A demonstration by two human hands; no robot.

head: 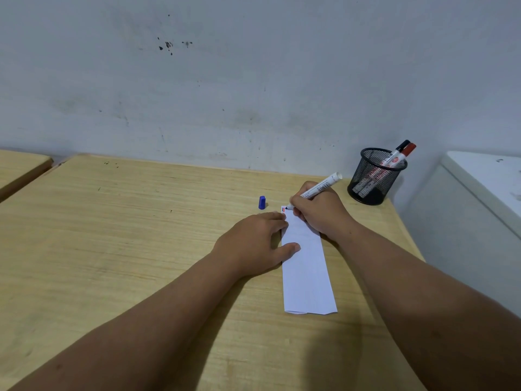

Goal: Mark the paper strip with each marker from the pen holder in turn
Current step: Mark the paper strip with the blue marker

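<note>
Scuffed grey wall (253, 80) backs the wooden desk (112, 249) I watch. My right hand (318, 213) grips an uncapped marker (321, 187), tip on the paper strip (307, 277) at its far end; my left hand (253, 244) flat, pinning it. Blue cap (262, 202) at eleven o'clock, mesh pen holder (372, 176) at one o'clock.

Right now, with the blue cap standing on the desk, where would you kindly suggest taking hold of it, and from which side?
Pinch the blue cap by its side walls, coming from above. It stands upright and alone on the desk, left of the paper strip, so its top is unobstructed. The left hand lies nearest, though it is pressing the strip down.
</note>
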